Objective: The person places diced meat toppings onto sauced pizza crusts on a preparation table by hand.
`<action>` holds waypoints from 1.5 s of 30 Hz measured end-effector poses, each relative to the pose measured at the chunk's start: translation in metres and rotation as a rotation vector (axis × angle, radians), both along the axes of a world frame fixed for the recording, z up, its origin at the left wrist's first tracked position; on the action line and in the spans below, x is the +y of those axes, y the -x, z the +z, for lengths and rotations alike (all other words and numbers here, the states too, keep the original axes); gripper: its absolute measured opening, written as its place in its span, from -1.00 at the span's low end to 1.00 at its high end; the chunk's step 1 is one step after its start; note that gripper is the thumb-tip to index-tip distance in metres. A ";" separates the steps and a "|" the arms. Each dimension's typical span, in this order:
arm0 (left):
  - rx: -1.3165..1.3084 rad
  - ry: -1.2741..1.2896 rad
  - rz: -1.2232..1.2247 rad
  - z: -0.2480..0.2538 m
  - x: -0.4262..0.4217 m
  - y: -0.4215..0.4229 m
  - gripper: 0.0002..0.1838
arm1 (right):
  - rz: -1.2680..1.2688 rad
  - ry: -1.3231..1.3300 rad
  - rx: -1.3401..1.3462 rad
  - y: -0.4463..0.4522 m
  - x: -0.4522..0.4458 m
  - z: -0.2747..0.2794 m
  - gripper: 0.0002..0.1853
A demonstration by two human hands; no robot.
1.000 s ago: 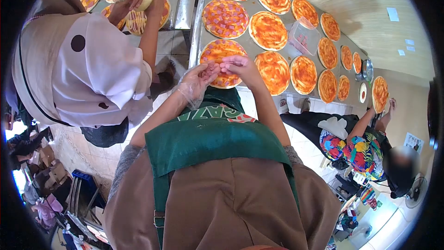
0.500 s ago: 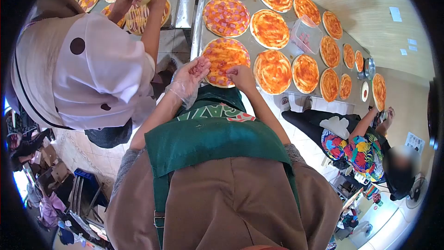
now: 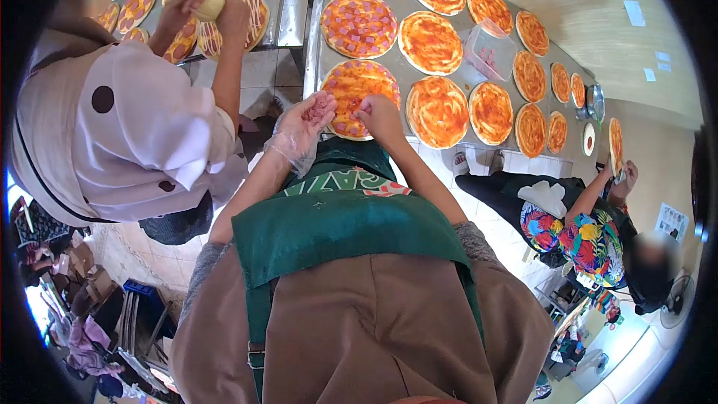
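My left hand (image 3: 305,115), in a loose clear plastic glove, is cupped palm up over the left edge of the nearest pizza (image 3: 355,87). A small heap of pink diced ham (image 3: 318,109) rests in its palm. Over the same pizza, my right hand (image 3: 380,116) has thumb and fingers pinched together; whatever is between them is too small to make out. Ham pieces lie along this pizza's rim, with red and yellow sauce showing in the middle. Just beyond it is a pizza (image 3: 359,25) covered all over with ham squares.
Several sauced pizzas (image 3: 437,112) fill the metal table (image 3: 456,88), around a clear plastic tub (image 3: 490,51) with some ham. At left, a person in a white top (image 3: 142,120) squeezes a pale bag (image 3: 210,7) over another table. At right, a person in a floral shirt (image 3: 591,251) holds a pizza (image 3: 615,146).
My right hand has moved slightly left, closer to my left hand. The person at left has shifted the pale bag left, and the person at right has tilted the held pizza.
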State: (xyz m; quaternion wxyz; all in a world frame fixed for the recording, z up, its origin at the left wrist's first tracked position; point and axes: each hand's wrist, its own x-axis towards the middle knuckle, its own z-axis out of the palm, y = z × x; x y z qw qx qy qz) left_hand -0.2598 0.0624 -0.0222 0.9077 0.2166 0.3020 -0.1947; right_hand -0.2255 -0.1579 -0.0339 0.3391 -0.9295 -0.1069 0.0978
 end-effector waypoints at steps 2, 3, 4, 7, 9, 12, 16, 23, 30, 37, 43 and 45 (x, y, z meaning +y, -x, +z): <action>0.002 -0.028 -0.011 0.003 -0.003 0.000 -0.69 | 0.008 0.041 0.003 -0.002 0.004 -0.008 -0.77; -0.007 -0.016 -0.014 0.001 -0.003 0.000 -0.69 | 0.011 0.062 0.006 -0.002 0.006 -0.005 -0.77; -0.016 -0.003 -0.017 -0.001 -0.002 0.000 -0.69 | 0.023 0.058 0.009 -0.001 0.006 -0.002 -0.78; -0.022 0.015 -0.013 -0.004 0.000 0.000 -0.68 | -0.011 -0.005 0.022 0.001 0.003 0.004 -0.81; -0.016 0.021 -0.006 -0.004 0.002 0.001 -0.68 | -0.122 -0.120 0.042 0.001 -0.006 -0.004 -0.84; 0.000 0.019 0.006 -0.004 0.003 0.002 -0.68 | -0.165 -0.426 0.425 -0.007 -0.036 -0.010 -0.80; 0.002 -0.007 0.001 0.003 0.001 0.001 -0.68 | -0.189 -0.658 0.624 -0.003 -0.053 -0.009 -0.76; -0.018 0.010 -0.022 -0.001 -0.002 0.000 -0.66 | -0.200 -0.378 0.574 0.001 -0.056 0.003 -0.84; -0.016 0.004 -0.050 -0.002 -0.003 -0.001 -0.65 | -0.023 0.154 0.218 -0.005 -0.048 -0.014 -0.78; -0.003 0.009 -0.042 0.000 -0.002 0.000 -0.65 | -0.172 0.327 0.024 -0.004 -0.038 -0.009 -0.80; 0.018 -0.008 -0.018 -0.001 0.000 -0.003 -0.69 | -0.321 -0.389 0.399 -0.014 -0.075 -0.030 -0.81; 0.024 -0.021 -0.026 0.001 -0.001 -0.005 -0.68 | -0.351 -0.413 0.457 -0.014 -0.075 -0.021 -0.79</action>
